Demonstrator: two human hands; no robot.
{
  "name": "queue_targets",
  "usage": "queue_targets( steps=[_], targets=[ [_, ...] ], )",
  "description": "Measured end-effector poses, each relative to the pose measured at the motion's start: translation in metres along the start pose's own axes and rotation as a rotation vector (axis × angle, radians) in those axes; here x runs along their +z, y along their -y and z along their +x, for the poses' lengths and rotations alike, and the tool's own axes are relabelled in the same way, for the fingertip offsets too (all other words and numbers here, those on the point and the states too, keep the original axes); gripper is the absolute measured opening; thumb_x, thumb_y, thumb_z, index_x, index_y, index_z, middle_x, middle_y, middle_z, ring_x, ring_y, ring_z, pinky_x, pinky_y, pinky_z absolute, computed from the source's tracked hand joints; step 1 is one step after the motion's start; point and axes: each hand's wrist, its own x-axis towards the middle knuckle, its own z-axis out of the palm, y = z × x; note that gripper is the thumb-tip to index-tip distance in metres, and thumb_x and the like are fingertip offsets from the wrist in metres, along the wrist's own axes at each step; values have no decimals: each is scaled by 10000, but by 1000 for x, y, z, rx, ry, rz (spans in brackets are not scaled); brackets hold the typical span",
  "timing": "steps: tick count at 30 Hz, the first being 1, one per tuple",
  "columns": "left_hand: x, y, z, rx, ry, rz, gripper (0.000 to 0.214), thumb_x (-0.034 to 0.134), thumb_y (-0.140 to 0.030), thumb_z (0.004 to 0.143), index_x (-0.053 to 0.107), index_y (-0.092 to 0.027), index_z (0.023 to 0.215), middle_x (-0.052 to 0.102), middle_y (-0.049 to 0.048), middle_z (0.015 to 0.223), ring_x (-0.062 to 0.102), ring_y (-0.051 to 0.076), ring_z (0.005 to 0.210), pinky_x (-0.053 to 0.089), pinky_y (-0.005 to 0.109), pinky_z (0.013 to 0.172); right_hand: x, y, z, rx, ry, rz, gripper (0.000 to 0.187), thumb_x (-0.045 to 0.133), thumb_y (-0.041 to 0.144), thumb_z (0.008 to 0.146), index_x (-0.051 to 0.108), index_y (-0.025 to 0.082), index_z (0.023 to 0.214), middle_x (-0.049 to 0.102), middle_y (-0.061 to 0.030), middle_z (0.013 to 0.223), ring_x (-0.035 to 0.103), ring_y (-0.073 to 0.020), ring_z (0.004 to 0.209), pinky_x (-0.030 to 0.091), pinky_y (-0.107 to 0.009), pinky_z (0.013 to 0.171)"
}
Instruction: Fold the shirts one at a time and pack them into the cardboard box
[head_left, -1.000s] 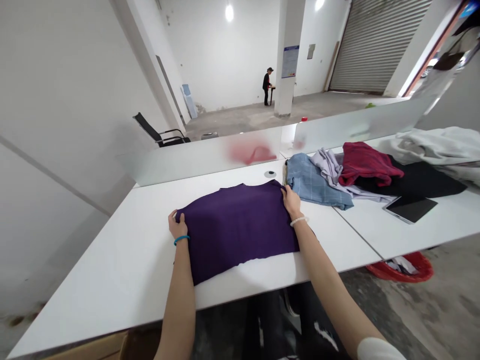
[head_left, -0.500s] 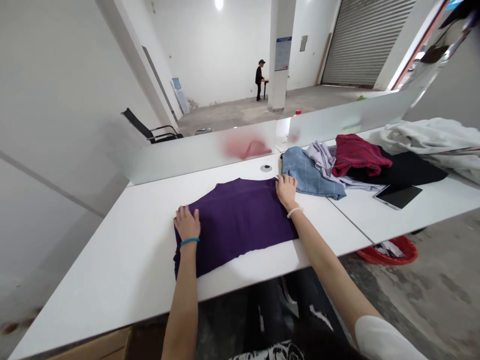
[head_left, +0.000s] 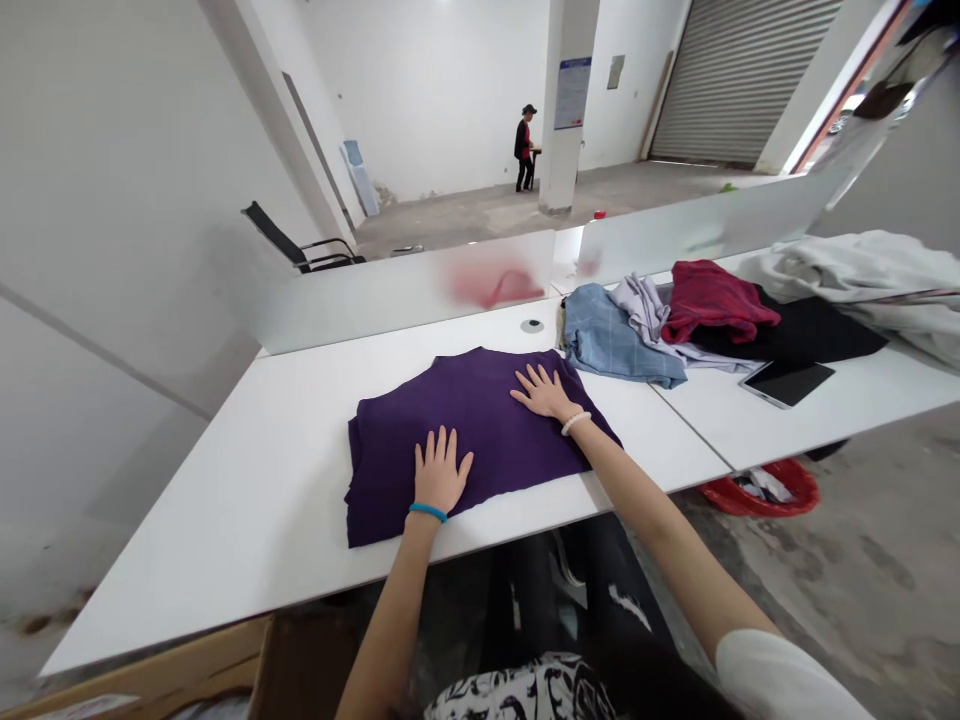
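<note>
A dark purple garment (head_left: 487,425) lies spread and folded over on the white table (head_left: 247,480). On its lower middle part my left hand (head_left: 441,472) rests flat, fingers spread, with a blue band at the wrist. My right hand (head_left: 546,392) lies on the upper right part of the cloth, also with fingers spread, and wears a pale beaded bracelet. Neither hand grips the fabric. The garment's left edge shows several layers.
Right of the garment lie blue checked cloth (head_left: 611,335), a dark red garment (head_left: 716,302), white fabric (head_left: 862,265) and a tablet-like device (head_left: 787,382). A frosted divider (head_left: 360,300) runs along the back. Below are a red-lined bin (head_left: 802,490) and a cardboard box (head_left: 187,665). A person (head_left: 523,150) stands far off.
My left hand has moved right from the garment's left edge onto its lower middle. My right hand has moved left from the upper right corner onto the cloth, fingers now spread.
</note>
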Motion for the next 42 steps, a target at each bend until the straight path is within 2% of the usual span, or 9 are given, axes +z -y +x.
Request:
queue_targets(
  steps=[6,9,13,16,19,24,28,33,42],
  targets=[
    [1,17,-66,47,-98,-1,600,319,-473,912,358,-164,1425,356,127,1470,301,309,1363,267,506,1101,4,-19,-72,-215,-71,87,638,284,589,925,220,272,1475,199,-64,1537,109,-271,1420,111,-503,1130],
    [2,27,-92,79,-97,-30,596,319,-459,914,308,-195,1448,332,104,1483,258,291,1383,286,507,1097,11,-32,-121,-170,-170,79,586,347,543,928,328,259,1441,279,-79,1509,144,-287,1413,144,-518,1122],
    [-6,20,-99,63,-76,-56,623,336,-499,902,371,-151,1418,358,138,1464,254,342,1375,266,563,1087,20,-40,-176,-44,-264,127,532,402,472,928,404,231,1403,325,-96,1487,187,-306,1402,176,-571,1100],
    [-16,-10,-88,113,-51,-122,636,370,-535,887,409,-150,1391,396,135,1445,279,347,1365,257,573,1088,24,-40,-210,47,-309,268,513,422,444,916,426,241,1387,314,-80,1493,211,-296,1397,200,-561,1102],
    [-23,-56,-74,297,-2,-216,623,366,-520,900,381,-146,1398,401,120,1445,286,304,1371,235,549,1111,26,-32,-245,105,-393,508,506,425,443,900,460,235,1360,341,-86,1480,269,-266,1381,187,-523,1124],
    [-17,-140,-46,534,60,-329,564,316,-429,937,344,-123,1409,422,122,1433,315,253,1363,244,488,1130,28,-6,-293,342,-624,1079,386,482,486,858,636,241,1113,605,-88,1230,530,-247,1174,380,-424,1029],
    [1,-184,-25,517,46,-337,551,352,-415,920,417,-100,1368,433,163,1415,334,294,1349,250,522,1116,33,0,-313,519,-636,1352,406,613,575,731,688,212,895,698,-79,927,630,-256,908,483,-388,858],
    [13,-201,-14,512,111,-425,440,265,-310,949,493,-238,1318,553,63,1326,395,186,1320,296,435,1117,44,-3,-320,583,-634,1485,431,647,600,693,700,204,853,710,-75,882,649,-250,830,501,-380,804],
    [-28,-193,-58,529,197,-525,435,240,-327,972,538,-230,1273,522,15,1359,378,175,1330,301,406,1119,67,28,-302,438,-526,1794,536,612,598,748,639,224,1131,676,-99,1116,617,-263,1070,462,-450,956]
  ],
)
